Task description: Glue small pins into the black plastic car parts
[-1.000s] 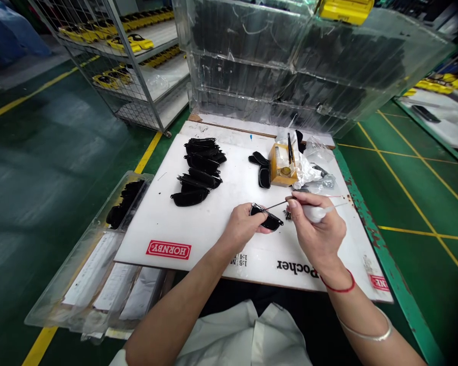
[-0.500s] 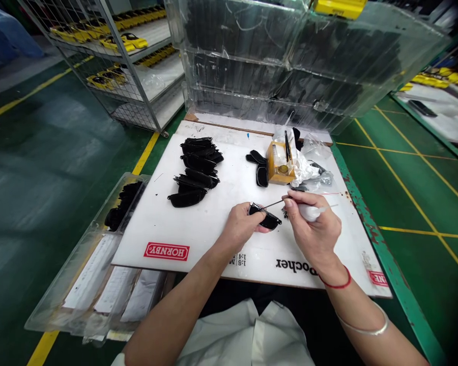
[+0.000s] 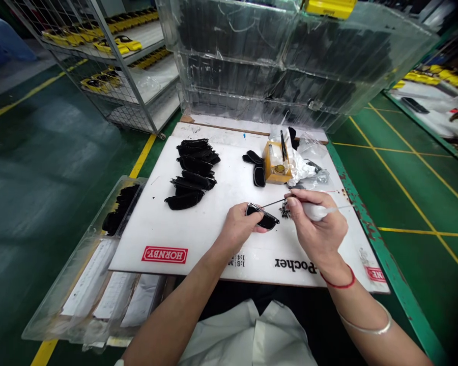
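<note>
Glossy black plastic part (image 3: 266, 219); matt white board (image 3: 229, 203); clear plastic trays (image 3: 290, 61).

Small black curved part (image 3: 265, 219) lies flat on white board, thin applicator (image 3: 275, 203) tilted above.

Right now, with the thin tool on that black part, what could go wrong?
1. The left hand pinches the black part by one end; it could twist under the thin tool in the right hand.
2. Tiny black bits lie loose beside the hands; a sweep might scatter them.
</note>
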